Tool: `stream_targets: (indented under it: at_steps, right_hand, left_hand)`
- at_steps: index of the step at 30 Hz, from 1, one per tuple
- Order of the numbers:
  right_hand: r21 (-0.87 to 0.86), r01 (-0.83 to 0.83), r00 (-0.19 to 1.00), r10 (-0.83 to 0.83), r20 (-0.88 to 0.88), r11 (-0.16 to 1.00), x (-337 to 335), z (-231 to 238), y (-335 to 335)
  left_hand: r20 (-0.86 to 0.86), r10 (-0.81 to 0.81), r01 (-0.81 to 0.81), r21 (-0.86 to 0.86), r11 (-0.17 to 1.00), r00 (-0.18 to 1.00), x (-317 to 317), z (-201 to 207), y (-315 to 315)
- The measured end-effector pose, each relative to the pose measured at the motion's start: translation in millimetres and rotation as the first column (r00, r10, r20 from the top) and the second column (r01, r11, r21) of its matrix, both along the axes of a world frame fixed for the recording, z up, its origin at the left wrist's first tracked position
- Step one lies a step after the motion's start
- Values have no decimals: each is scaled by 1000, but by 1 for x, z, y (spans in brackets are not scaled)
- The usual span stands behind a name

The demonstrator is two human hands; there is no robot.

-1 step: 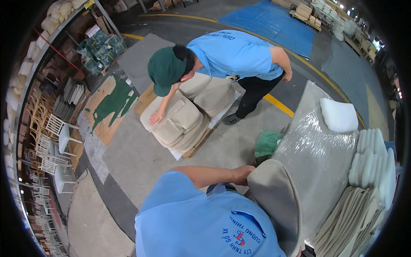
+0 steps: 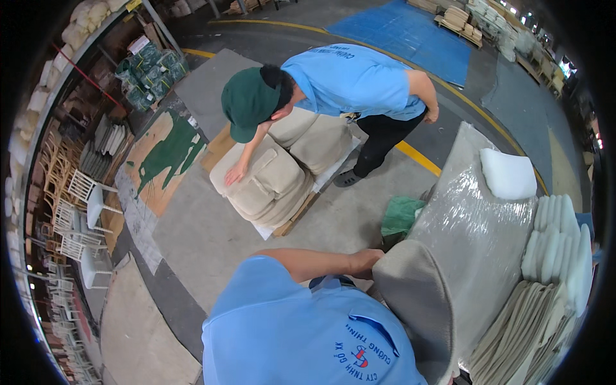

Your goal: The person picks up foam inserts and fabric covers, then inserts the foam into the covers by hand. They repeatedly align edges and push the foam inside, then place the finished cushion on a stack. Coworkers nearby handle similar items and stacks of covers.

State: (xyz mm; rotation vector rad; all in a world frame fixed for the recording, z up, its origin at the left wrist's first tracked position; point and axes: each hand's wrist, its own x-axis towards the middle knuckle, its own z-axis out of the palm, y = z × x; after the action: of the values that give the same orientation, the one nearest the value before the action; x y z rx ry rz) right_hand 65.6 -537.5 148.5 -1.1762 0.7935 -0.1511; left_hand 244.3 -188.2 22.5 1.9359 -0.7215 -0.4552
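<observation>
A grey-beige seat cushion (image 2: 410,301) with a rounded edge stands upright against the front of my blue shirt (image 2: 314,327), on its right side. At the cushion's far left edge, my left hand (image 2: 364,263) is closed around it, its fingertips partly hidden. Only a sliver of my right hand (image 2: 451,380) shows at the lower rim, beside the cushion's bottom end; its fingers are out of sight. Right of the cushion lies a table (image 2: 468,237) covered in shiny plastic film. Next to my left hand, a green bag (image 2: 401,215) hangs or lies by the table.
A co-worker (image 2: 346,77) in a green cap bends over stacked beige cushions (image 2: 263,176) on a pallet, one hand resting on top. White foam pads (image 2: 558,237) and folded beige covers (image 2: 520,321) are piled at the right. White chairs (image 2: 90,199) line the left.
</observation>
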Motion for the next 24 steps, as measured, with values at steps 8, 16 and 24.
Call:
stream_targets:
  at_steps: [8,16,24]
  right_hand:
    - [-15,122,992,-123,-26,992,4,-1,17]
    - [-7,197,980,-197,0,980,-7,-4,7]
    - [-41,275,956,-268,121,961,-36,33,-14]
  left_hand:
    - [11,-40,40,64,997,999,16,-5,16]
    - [197,-84,79,31,996,977,15,-18,19]
    - [-37,-626,512,616,599,779,137,47,-7]
